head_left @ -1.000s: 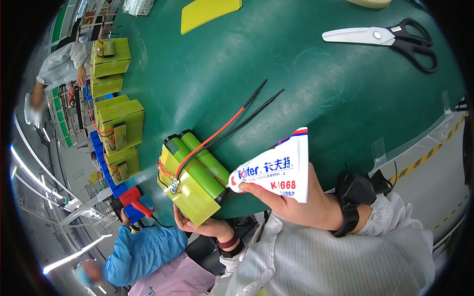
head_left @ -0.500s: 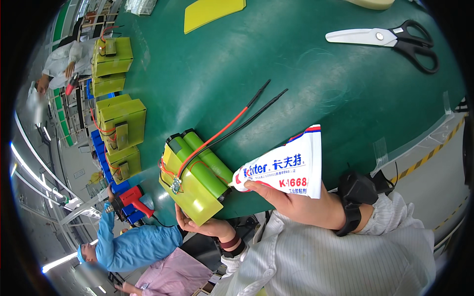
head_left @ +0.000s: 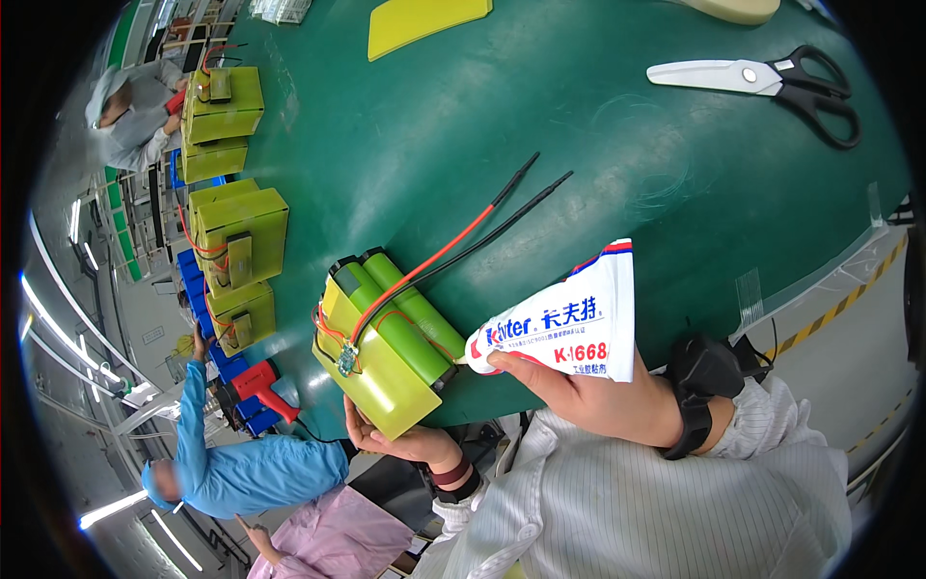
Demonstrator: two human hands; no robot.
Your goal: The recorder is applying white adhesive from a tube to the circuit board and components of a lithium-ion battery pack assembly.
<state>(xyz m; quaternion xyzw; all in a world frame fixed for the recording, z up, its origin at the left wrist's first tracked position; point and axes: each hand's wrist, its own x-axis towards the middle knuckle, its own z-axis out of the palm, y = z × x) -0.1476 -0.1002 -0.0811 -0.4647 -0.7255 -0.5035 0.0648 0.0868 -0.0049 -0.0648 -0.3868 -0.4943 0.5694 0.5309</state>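
The right hand [head_left: 610,405] still grips the white plastic tube [head_left: 564,328], nozzle [head_left: 462,360] at the green cylindrical cells [head_left: 420,312], work continuing there; whether the left hand [head_left: 413,444] grasps the flat yellow board [head_left: 388,394] is unclear.

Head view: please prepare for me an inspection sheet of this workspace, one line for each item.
Surface: green tabletop, scuffed, clear tape at its right edge.
Work items: battery pack with green cells and yellow board; white tube, nozzle at the pack, contact unclear.
Clutter: scissors, yellow sheet, part of a roll, yellow packs at left.
Grips: left grip at the pack's lower edge, partly hidden; right grip closed around the tube.
Cables: red lead and black lead extend from the pack over the tabletop.
Surroundings: co-workers at left, red pistol-shaped tool, striped floor tape at right.
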